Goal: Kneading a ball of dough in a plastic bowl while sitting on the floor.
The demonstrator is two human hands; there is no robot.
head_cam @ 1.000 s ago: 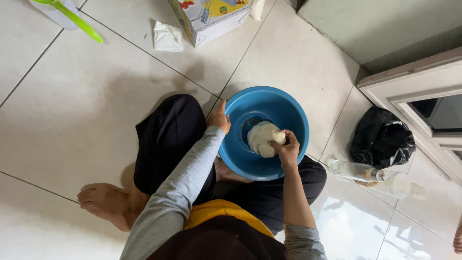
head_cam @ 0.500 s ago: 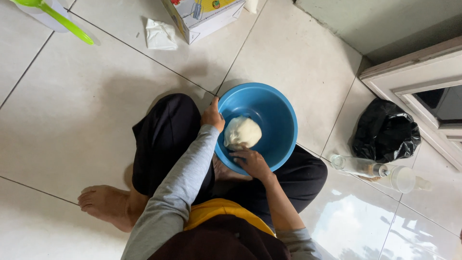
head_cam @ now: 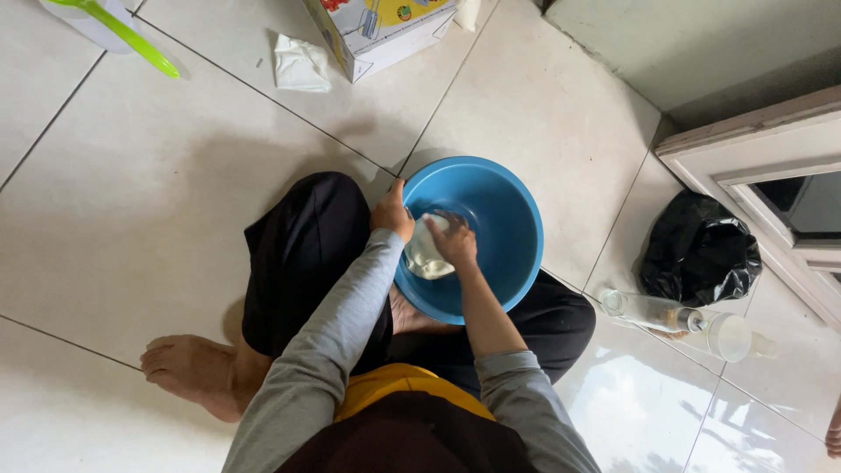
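My right hand [head_cam: 454,242] presses down, fingers curled on the pale dough [head_cam: 425,256] inside the blue bowl [head_cam: 504,219] in my lap — left hand [head_cam: 391,215] clamps its nine-o'clock rim.

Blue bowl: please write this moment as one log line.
left hand: grips blue bowl rim | right hand: presses white dough | floor: clear bottle

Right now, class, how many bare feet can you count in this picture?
2. One bare foot rests on the tiles at lower left. Another foot shows partly beneath the blue bowl, between the legs. More may be hidden: a sliver at the right edge is too cropped to tell.
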